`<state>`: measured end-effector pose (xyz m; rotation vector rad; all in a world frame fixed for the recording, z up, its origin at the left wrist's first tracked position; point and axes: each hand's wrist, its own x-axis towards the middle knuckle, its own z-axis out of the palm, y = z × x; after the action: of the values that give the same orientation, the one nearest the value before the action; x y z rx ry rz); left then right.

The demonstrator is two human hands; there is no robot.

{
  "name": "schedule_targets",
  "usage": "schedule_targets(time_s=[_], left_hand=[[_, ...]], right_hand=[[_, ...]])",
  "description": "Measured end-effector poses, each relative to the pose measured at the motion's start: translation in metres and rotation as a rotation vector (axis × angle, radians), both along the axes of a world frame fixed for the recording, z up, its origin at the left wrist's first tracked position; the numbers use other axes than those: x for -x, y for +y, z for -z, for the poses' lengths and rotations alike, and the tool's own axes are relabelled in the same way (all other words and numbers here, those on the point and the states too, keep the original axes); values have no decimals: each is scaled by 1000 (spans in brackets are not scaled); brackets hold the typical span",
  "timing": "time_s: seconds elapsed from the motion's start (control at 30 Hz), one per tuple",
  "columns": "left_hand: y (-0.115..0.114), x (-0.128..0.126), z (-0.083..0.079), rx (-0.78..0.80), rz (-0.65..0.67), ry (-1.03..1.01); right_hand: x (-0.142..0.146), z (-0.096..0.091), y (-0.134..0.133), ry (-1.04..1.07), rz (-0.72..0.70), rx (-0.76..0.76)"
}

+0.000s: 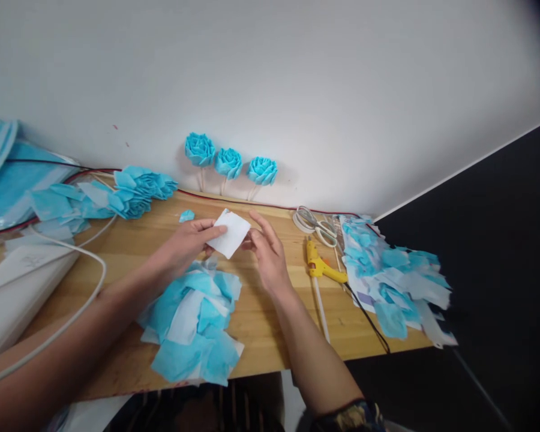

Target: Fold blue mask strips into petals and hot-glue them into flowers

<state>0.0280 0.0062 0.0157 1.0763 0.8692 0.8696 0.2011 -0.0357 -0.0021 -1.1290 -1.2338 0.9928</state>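
Pale wall [342, 90] fills the upper frame. Wood worktop [261, 327] below, cluttered. Blue pile [184, 354], lower center, reaches the front edge; a bump could shed pieces. Left hand [189, 241] fingers pinch white square [231, 237], center; right hand [270, 261] fingers curl at its right corner, can't tell if gripping. Uneven pull could tear it. Snagging glue gun [317, 265] cord [366, 314], right, could drag the gun.

No words, numbers or brands can be read. At the left of the worktop [261, 336], the white box [22, 294] bears a small grey mark, too blurred to make out; the printed sheet [365, 298] at the right has a purple patch, its print illegible.
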Motion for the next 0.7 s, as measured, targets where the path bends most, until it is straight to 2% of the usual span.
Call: schedule_targets(time_s=[0.2, 0.33, 0.43, 0.7], left_hand=[[-1, 5, -7, 32, 37, -14], [1, 7, -5, -24, 90, 26], [4, 9, -3, -100, 98, 88], [5, 9, -5, -208, 128, 238]], right_hand=[[-12, -5, -2, -216, -83, -166], [-13, -6, -1, -369, -61, -251], [-13, -6, -1, -419, -60, -243], [-10, -7, 1, -392, -53, -221]])
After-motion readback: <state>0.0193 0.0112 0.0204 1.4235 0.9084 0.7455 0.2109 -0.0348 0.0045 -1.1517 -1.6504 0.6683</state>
